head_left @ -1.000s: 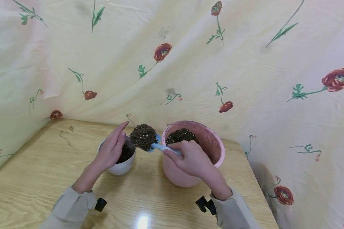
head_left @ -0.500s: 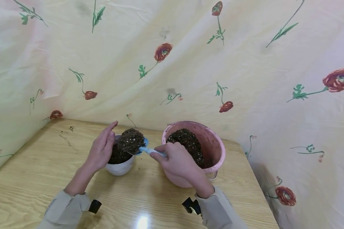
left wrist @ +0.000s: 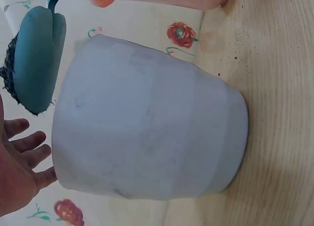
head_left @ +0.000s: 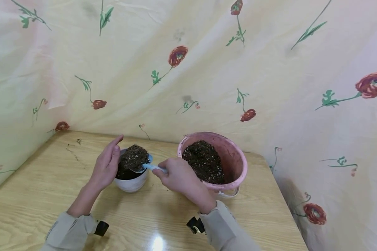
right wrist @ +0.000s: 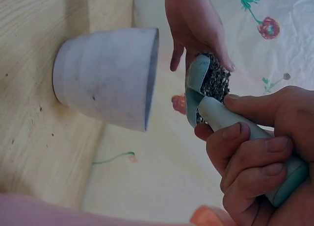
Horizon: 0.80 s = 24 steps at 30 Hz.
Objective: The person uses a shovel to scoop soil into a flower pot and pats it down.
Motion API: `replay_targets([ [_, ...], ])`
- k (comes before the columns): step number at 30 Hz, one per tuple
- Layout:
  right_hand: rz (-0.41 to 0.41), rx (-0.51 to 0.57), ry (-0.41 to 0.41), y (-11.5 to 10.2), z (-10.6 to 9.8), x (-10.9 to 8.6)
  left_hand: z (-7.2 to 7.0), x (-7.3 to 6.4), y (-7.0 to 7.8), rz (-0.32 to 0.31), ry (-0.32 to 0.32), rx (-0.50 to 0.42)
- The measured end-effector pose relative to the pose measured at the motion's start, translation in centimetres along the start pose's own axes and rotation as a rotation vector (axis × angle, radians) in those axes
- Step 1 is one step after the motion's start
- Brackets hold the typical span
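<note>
My right hand grips the handle of a light blue trowel, thumb laid along its top in the right wrist view. A heap of dark soil fills the blade, held over the mouth of a white flower pot. Dark soil shows inside that pot below the blade. On the pot's left side is my left hand, fingers extended and palm facing the trowel, with nothing in its grasp. The left wrist view shows the blade's underside above the rim and left fingertips right at the rim.
To the right stands a larger pink bucket with soil inside and a pale handle hanging at its front. Both containers are on a wooden table. Floral cloth hangs behind. Soil crumbs lie on the tabletop.
My right hand has carried the loaded trowel leftward from beside the pink bucket to over the white pot. My left hand has shifted slightly left, away from the pot's mouth.
</note>
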State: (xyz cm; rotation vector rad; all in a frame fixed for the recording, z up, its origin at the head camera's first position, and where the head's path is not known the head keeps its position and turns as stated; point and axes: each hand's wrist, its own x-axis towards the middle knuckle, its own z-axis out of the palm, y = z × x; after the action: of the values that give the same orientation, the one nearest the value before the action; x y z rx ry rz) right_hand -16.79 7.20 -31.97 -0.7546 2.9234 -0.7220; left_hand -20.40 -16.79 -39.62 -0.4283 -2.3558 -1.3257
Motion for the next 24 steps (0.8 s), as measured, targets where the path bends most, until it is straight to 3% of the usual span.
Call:
replay_targets([
  [10,-0.002,-0.089,0.001,-0.2,1.6,1.5,0.4,-0.2,-1.0,-0.058,0.001,0.005],
  [24,0.056,-0.252,-0.079,-0.7,2.3,3.9,1.2,-0.5,-2.9,-0.107,0.03,0.039],
])
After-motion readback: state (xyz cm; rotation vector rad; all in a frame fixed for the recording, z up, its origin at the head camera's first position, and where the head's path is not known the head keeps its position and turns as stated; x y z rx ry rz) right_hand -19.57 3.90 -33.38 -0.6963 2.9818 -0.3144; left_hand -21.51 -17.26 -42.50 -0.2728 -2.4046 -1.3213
